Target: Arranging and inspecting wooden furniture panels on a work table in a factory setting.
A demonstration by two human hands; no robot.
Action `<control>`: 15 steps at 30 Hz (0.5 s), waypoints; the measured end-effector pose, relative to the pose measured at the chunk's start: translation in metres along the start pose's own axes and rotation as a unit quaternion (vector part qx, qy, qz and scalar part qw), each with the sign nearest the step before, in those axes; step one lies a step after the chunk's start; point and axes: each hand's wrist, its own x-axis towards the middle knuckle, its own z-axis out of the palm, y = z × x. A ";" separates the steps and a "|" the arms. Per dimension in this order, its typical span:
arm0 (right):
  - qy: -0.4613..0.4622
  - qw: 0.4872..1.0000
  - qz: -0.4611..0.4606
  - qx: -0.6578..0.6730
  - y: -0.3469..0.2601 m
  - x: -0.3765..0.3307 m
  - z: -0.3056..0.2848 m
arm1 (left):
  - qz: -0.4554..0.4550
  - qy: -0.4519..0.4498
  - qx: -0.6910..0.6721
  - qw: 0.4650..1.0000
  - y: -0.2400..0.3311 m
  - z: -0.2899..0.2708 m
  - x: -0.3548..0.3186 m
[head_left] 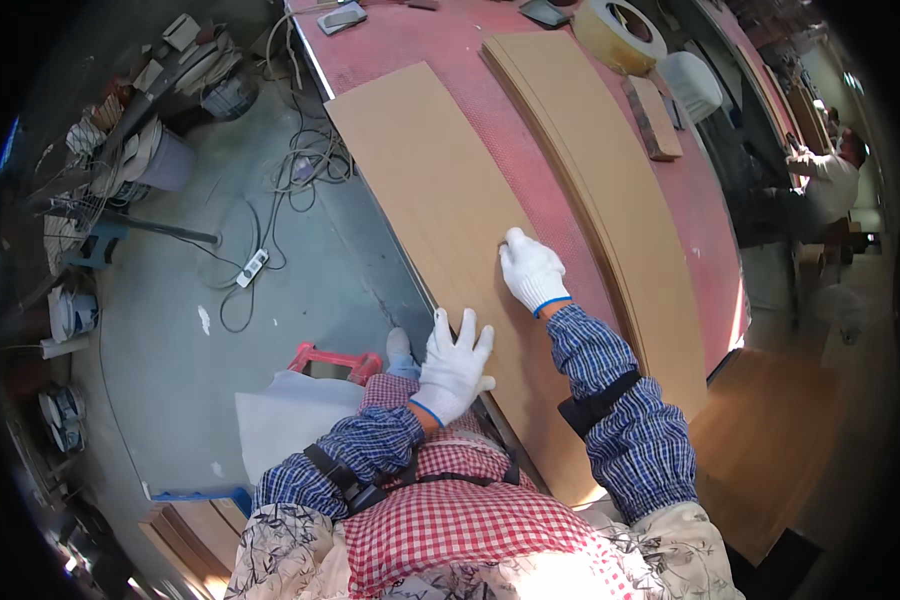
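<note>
A long light-brown board [425,170] lies flat on a red-topped table [410,30], running from the far left toward my body. My left hand [455,365], in a white knit glove, rests with fingers spread at the board's near-left edge. My right hand [533,272], gloved the same way, is on the board close to its right edge. Its fingers are curled in, and whatever they may hold is hidden under them. To the right, a neat stack of similar long boards [610,170] lies on the same table.
At the table's far right are a tape roll [620,36], a wooden block [653,118] and a white rounded container [690,85]. Cables and a power strip [253,267] lie on the floor at left, near buckets [160,155]. A red stool [335,362] stands beside me. Another person [828,180] works far right.
</note>
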 end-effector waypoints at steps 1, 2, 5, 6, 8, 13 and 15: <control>-0.018 1.000 0.007 0.000 -0.012 0.022 -0.007 | 0.009 0.016 -0.010 1.000 -0.001 0.001 0.000; -0.018 1.000 -0.003 -0.008 -0.024 0.041 -0.012 | 0.010 0.021 -0.016 1.000 0.000 0.002 -0.002; -0.004 1.000 0.003 -0.008 -0.053 0.100 -0.023 | 0.022 0.039 -0.049 0.998 0.002 0.009 -0.004; -0.005 1.000 -0.006 -0.013 -0.061 0.120 -0.024 | 0.022 0.034 -0.061 0.997 0.004 0.010 -0.004; 0.020 1.000 -0.006 -0.015 -0.080 0.154 -0.028 | 0.019 0.039 -0.079 0.996 0.009 0.013 -0.007; 0.034 0.999 -0.015 -0.033 -0.127 0.236 -0.042 | 0.025 0.054 -0.093 0.994 0.008 0.016 -0.009; 0.054 0.998 -0.027 -0.022 -0.137 0.262 -0.044 | 0.029 0.062 -0.099 0.993 0.009 0.020 -0.009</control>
